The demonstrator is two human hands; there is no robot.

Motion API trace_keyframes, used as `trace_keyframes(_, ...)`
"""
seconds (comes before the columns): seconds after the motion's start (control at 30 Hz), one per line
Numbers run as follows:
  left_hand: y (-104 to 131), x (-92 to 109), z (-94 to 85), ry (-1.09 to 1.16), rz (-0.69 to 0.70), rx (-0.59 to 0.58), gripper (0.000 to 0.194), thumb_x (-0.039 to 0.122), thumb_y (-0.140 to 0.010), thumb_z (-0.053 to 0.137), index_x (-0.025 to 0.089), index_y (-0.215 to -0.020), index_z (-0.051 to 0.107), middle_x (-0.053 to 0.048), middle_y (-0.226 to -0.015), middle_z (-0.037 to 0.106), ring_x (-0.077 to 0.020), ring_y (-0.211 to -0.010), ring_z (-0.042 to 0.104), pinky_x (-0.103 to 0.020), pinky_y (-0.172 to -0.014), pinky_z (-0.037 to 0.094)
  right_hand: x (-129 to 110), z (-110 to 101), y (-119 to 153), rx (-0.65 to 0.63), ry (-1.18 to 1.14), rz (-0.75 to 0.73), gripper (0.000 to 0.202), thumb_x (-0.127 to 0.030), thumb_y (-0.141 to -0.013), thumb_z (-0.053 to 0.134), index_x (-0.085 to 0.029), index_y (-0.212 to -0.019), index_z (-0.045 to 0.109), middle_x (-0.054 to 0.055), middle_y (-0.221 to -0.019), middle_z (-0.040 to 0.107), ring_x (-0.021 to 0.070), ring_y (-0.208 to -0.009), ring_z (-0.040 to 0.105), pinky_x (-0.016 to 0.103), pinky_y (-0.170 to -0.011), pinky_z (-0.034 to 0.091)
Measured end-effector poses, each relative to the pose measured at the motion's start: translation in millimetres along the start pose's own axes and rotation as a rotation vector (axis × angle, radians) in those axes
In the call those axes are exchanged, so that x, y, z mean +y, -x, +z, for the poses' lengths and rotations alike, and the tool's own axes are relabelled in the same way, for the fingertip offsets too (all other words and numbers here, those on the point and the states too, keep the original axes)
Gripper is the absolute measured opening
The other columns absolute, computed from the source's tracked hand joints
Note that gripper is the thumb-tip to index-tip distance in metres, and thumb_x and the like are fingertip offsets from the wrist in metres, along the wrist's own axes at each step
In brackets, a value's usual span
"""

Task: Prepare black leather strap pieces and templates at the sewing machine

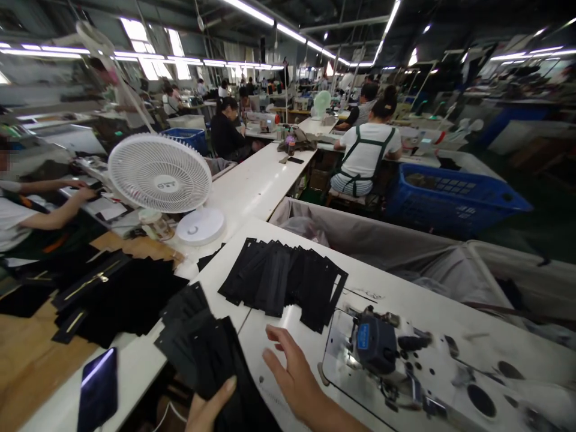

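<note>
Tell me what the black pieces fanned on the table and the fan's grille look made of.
Black pieces: thin matte fabric or faux leather, judging by flat, die-cut edges with no shine. Fan grille: white plastic, probably, from its smooth moulded ribs.

No legible text or labels

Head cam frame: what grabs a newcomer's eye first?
Probably the white desk fan, upright at the table's far left edge. Next, the fanned row of black fabric pieces mid-table, with a second black stack under the left hand. The right hand hovers open beside the blue sewing-machine head.
</note>
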State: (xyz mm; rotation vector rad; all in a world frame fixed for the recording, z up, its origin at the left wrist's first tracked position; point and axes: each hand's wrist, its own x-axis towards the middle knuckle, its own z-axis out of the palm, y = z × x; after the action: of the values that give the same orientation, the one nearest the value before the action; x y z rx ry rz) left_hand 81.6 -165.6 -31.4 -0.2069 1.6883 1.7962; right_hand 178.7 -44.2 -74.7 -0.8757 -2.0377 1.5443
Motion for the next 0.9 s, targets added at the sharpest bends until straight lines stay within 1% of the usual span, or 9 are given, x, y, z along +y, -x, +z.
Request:
trace_keyframes(0.1,-7,-21,23.6,-0.099,0.012,-0.104,0.059,0.033,-0.046,0.084,0.014,-0.099,0.065,-0.008,-0.096,0.069,-0.0308,-0.098,0.06,-0.039,-0.09,0.047,-8,-10,36,-0.025,0.237,-0.242,0.045,-0.026,-0.084,0.051,-0.023,-0.128,0.042,0.009,-0.131,0.044,0.0217,-0.122,0.041,0.039,-0.102,0.037)
trace_keyframes(0.2,-1,-53,42.9,-0.16,-0.022,-0.176,0.054,0.032,-0.047,0.082,0.012,-0.095,0.067,-0.011,-0.096,0.069,-0.0314,-0.101,0.059,-0.039,-0.092,0.046,6,-22,57,0.046,0.395,-0.31,0.046,-0.018,-0.085,0.044,-0.023,-0.131,0.039,0.009,-0.136,0.039,0.0231,-0.125,0.036,0.043,-0.101,0.037)
trace_keyframes(0.27,8,-79,50.7,-0.156,-0.086,-0.186,0.05,0.031,-0.052,0.08,0.013,-0.096,0.067,-0.011,-0.098,0.068,-0.0301,-0.103,0.058,-0.038,-0.092,0.046,22,-27,70,0.051,0.41,-0.233,0.046,-0.017,-0.087,0.039,-0.021,-0.133,0.037,0.01,-0.139,0.035,0.0227,-0.128,0.033,0.043,-0.102,0.036)
trace_keyframes(0.37,23,-116,54.1,-0.203,-0.145,-0.193,0.045,0.03,-0.056,0.077,0.012,-0.097,0.066,-0.011,-0.098,0.069,-0.0283,-0.101,0.06,-0.035,-0.091,0.047,45,-35,94,0.049,0.318,0.018,0.045,-0.023,-0.089,0.034,-0.014,-0.133,0.038,0.012,-0.139,0.035,0.0216,-0.129,0.031,0.04,-0.105,0.032)
trace_keyframes(0.43,33,-135,53.4,-0.297,-0.159,-0.212,0.042,0.028,-0.055,0.077,0.011,-0.092,0.067,-0.011,-0.093,0.07,-0.0293,-0.098,0.061,-0.035,-0.088,0.049,57,-40,112,0.06,0.217,0.194,0.046,-0.028,-0.089,0.035,-0.011,-0.131,0.04,0.013,-0.137,0.039,0.0213,-0.128,0.034,0.039,-0.107,0.029)
trace_keyframes(0.5,45,-151,52.6,-0.386,-0.18,-0.241,0.04,0.028,-0.053,0.078,0.009,-0.086,0.067,-0.012,-0.087,0.07,-0.0318,-0.093,0.062,-0.037,-0.082,0.051,68,-45,131,0.074,0.129,0.3,0.048,-0.03,-0.087,0.038,-0.011,-0.131,0.04,0.013,-0.136,0.04,0.021,-0.127,0.035,0.038,-0.108,0.027)
trace_keyframes(0.67,82,-197,51.3,-0.441,-0.197,-0.281,0.045,0.031,-0.049,0.078,0.009,-0.086,0.065,-0.012,-0.086,0.071,-0.0321,-0.088,0.064,-0.035,-0.076,0.053,109,-49,191,0.142,0.06,0.351,0.055,-0.033,-0.084,0.043,-0.008,-0.133,0.038,0.017,-0.137,0.037,0.0236,-0.128,0.032,0.04,-0.108,0.024)
trace_keyframes(0.8,120,-241,48.6,-0.52,-0.119,-0.27,0.043,0.036,-0.054,0.074,0.011,-0.087,0.062,-0.013,-0.085,0.07,-0.032,-0.086,0.064,-0.036,-0.075,0.052,144,-52,247,0.232,0.036,0.336,0.057,-0.035,-0.083,0.05,-0.013,-0.134,0.038,0.014,-0.139,0.036,0.0238,-0.129,0.031,0.038,-0.106,0.028)
trace_keyframes(0.9,145,-256,56.8,-0.591,-0.04,-0.401,0.048,0.034,-0.058,0.071,0.012,-0.098,0.057,-0.013,-0.09,0.069,-0.0315,-0.088,0.063,-0.037,-0.078,0.05,147,-67,270,0.36,-0.007,0.398,0.055,-0.037,-0.083,0.052,-0.017,-0.132,0.04,0.011,-0.138,0.039,0.0234,-0.128,0.032,0.039,-0.106,0.029)
